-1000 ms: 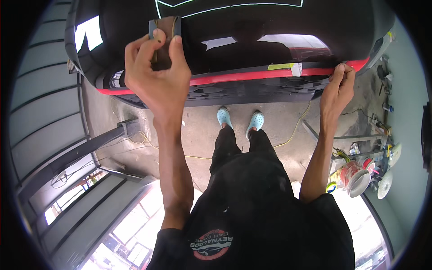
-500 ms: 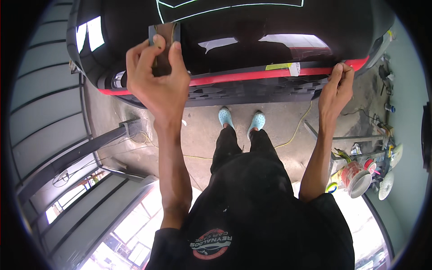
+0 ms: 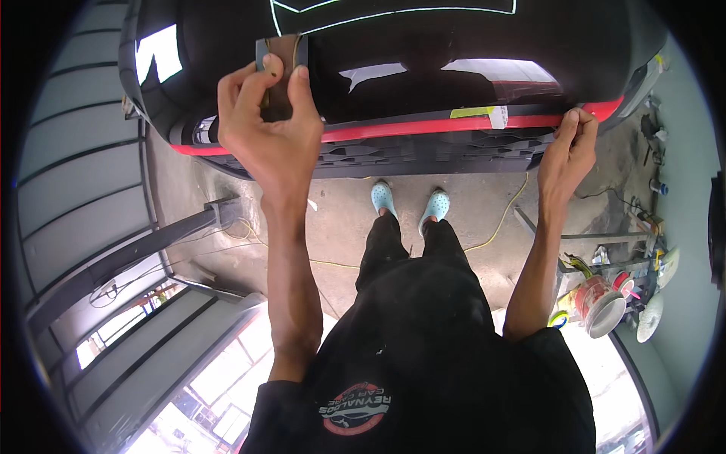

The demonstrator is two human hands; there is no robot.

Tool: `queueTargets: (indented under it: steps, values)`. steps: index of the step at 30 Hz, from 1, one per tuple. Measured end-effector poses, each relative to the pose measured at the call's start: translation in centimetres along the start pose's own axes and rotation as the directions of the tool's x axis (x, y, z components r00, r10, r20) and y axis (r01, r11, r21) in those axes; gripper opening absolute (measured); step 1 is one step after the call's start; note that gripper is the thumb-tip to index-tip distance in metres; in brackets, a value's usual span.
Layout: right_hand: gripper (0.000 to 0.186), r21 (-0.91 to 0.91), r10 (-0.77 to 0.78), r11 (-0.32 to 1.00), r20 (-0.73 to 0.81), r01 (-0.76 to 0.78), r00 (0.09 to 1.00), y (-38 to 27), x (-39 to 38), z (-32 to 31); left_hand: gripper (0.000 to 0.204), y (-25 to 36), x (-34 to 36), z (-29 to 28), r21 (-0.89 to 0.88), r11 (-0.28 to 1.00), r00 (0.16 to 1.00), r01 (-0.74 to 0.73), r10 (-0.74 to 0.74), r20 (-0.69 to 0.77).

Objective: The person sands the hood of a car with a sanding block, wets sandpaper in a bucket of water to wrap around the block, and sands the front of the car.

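Pinched in my left hand (image 3: 272, 140) is a small flat block (image 3: 283, 49), grey at its sides with a brown strip over it. It lies against the glossy black car panel (image 3: 393, 45), just below thin pale lines that reflect in the paint. Thumb and fingers press the block from its near end; its underside is hidden. My right hand (image 3: 569, 155) is closed, its fingertips gripping the red trim strip (image 3: 423, 126) near the strip's right end. A piece of yellow tape (image 3: 471, 112) and a white tab (image 3: 497, 117) sit on the trim between my hands.
Below the trim runs a dark grille (image 3: 423, 150). A yellow cord (image 3: 503, 219) crosses the concrete floor near my light-blue clogs (image 3: 436, 204). At right, a stand (image 3: 605, 238) carries a clear tub (image 3: 601, 306) and other supplies. A dark metal beam (image 3: 136, 257) lies at left.
The whole view has shifted slightly. The left hand still holds the block at about the same place on the panel, and the right hand stays at the trim.
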State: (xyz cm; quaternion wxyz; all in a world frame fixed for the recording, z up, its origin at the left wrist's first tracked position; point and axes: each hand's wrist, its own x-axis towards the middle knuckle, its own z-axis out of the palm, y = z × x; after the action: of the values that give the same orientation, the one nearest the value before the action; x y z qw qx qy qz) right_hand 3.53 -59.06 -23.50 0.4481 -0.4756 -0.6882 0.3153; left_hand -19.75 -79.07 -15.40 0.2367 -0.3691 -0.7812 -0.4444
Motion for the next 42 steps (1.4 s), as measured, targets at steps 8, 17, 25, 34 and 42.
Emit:
queueTargets:
  steps: [8, 17, 25, 34, 42]
  values:
    - [0.020, -0.008, -0.012, 1.000, 0.011, 0.012, 1.000, 0.0, -0.1, -0.1, 0.018, 0.0, 0.2, -0.3, 0.063, 0.996, 0.998, -0.061, 0.061, 0.014]
    - [0.018, -0.029, -0.044, 0.999, 0.034, 0.045, 0.998, 0.4, -0.1, -0.4, 0.019, -0.2, 0.9, 0.2, 0.043, 0.995, 0.995, -0.091, 0.092, -0.022]
    - [0.021, -0.011, -0.108, 0.994, 0.034, 0.108, 0.994, 0.4, 0.2, -0.5, 0.019, -0.4, 1.0, 0.2, 0.029, 0.995, 0.995, -0.091, 0.092, -0.035]
    - [0.024, -0.050, -0.099, 0.994, 0.041, 0.101, 0.994, 0.6, 1.0, -0.8, 0.021, 0.0, 2.7, 0.1, -0.004, 1.000, 0.999, -0.026, 0.026, 0.039]
    - [0.024, 0.139, 0.040, 0.989, 0.102, -0.054, 0.994, -2.9, -0.3, -3.4, 0.021, -1.1, 0.1, -4.7, -0.281, 0.953, 0.985, 0.110, -0.142, -0.097]
